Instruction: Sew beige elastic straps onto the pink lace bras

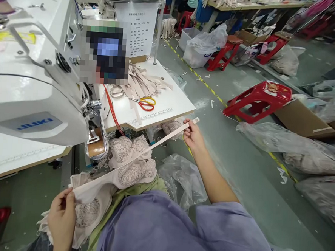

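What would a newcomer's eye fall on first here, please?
Probably the pale strip, stretched in a straight diagonal between the left hand and the right hand, across the lace garments in this view. After that would come the big white sewing machine at the left, the red and yellow scissors on the white table, and a bright red stool on the right.

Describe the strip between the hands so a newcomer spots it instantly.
Find the big white machine at left. Right of and below it, over the lace garments, a beige strip slants from the left hand up to the right hand. Unlike the loose strips piled on the white table, this one is held out straight.
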`<state>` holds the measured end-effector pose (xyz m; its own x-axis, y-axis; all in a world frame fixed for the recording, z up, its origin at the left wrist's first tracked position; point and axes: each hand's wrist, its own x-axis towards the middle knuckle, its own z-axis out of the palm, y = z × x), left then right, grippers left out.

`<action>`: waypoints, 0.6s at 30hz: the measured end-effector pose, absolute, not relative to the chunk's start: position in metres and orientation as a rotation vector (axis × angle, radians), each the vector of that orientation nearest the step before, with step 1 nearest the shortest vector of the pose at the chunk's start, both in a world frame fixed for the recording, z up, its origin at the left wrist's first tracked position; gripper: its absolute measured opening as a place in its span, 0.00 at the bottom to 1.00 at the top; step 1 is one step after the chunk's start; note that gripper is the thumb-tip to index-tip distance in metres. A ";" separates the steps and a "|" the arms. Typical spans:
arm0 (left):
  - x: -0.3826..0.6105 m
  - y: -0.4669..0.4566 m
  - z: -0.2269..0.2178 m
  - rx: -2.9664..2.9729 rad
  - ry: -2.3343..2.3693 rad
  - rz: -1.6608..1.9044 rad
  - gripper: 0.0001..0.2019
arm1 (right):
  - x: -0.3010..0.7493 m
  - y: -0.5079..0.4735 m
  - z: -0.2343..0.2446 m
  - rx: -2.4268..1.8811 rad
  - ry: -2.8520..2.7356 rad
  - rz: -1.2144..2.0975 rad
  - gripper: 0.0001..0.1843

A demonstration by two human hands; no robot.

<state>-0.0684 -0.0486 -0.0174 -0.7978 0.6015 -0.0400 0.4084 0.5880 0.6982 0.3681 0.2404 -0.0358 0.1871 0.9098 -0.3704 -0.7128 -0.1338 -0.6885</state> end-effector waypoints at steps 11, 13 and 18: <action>-0.053 -0.043 -0.004 0.950 2.487 1.029 0.23 | 0.331 0.227 0.000 -0.856 -0.503 1.433 0.07; -0.045 -0.041 0.002 1.044 2.362 1.045 0.22 | 0.301 0.204 0.007 -0.956 -1.033 1.342 0.11; -0.014 -0.026 0.027 1.325 1.976 1.012 0.16 | 0.225 0.133 0.025 -0.554 -2.159 1.029 0.13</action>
